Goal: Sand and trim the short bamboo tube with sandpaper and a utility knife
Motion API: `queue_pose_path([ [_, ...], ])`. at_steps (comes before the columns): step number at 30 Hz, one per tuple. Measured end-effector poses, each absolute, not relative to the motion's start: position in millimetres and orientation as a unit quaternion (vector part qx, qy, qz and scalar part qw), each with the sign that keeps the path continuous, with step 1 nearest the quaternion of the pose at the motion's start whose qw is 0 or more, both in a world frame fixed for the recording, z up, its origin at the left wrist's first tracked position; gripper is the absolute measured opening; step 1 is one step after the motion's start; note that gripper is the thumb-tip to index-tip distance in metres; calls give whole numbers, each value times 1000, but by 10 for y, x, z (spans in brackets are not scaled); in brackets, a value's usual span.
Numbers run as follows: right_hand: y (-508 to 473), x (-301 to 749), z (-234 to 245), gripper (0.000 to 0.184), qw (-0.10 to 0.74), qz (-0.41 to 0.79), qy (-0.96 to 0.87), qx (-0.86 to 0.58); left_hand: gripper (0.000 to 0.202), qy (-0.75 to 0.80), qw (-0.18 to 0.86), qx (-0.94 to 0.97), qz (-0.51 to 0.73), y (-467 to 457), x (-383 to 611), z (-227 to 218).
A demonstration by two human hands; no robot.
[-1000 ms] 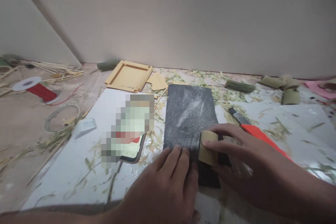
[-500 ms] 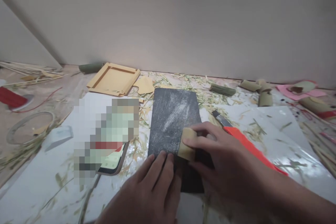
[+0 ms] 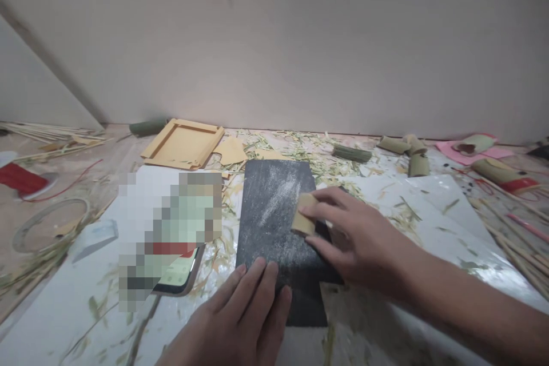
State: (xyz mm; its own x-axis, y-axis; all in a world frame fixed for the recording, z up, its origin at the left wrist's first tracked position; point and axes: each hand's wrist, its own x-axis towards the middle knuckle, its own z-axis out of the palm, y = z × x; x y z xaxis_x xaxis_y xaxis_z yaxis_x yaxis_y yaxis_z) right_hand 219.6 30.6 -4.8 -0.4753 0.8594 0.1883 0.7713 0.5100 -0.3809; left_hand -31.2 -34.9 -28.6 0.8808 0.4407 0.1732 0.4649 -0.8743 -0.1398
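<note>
A dark sheet of sandpaper (image 3: 268, 194) lies on the white paper, with pale dust streaked across its upper part. My left hand (image 3: 244, 309) rests on its lower left, fingers stretched out and lying flat. Between the thumb and fingers of my right hand (image 3: 355, 229) is a short, pale piece of bamboo (image 3: 304, 214). That piece is tilted over the right half of the sandpaper; its lower end appears to touch the surface. My right palm is hidden from view.
Left of the sandpaper are a partly pixelated phone (image 3: 178, 274), a tape roll (image 3: 19, 243) and a red thread spool (image 3: 23, 180). Behind stands a shallow cardboard tray (image 3: 182, 146). Bamboo pieces (image 3: 418, 164) and shavings lie toward the wall (image 3: 274, 46).
My right hand has moved up with the bamboo piece along the sandpaper, and its forearm now covers the red strip. The view has tilted up slightly. My left hand stays on the sheet.
</note>
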Motion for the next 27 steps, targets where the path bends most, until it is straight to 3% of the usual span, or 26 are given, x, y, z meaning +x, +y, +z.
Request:
queue_pose_path([
  [5,373,2271,63,21,216,113,-838,-488,37,-270,49,-956,-100,-317,-279,-294],
  [9,264,2194,-21,28,180,164,-869,-431,27,-323,-12,-937,-129,-230,-223,-172],
  [14,249,2189,-60,14,188,104,-875,-435,37,-366,-39,-925,-97,-58,-245,-37],
  [17,260,2211,-10,15,187,124,-880,-419,37,-358,-96,-926,-69,42,-274,69],
  [22,256,2230,52,23,177,158,-880,-412,50,-345,-157,-925,-20,253,-259,337],
  [25,274,2250,55,22,177,168,-882,-404,77,-344,-43,-938,-5,366,-171,318],
  [27,271,2256,43,21,185,158,-878,-412,91,-333,-26,-942,31,407,-108,210],
])
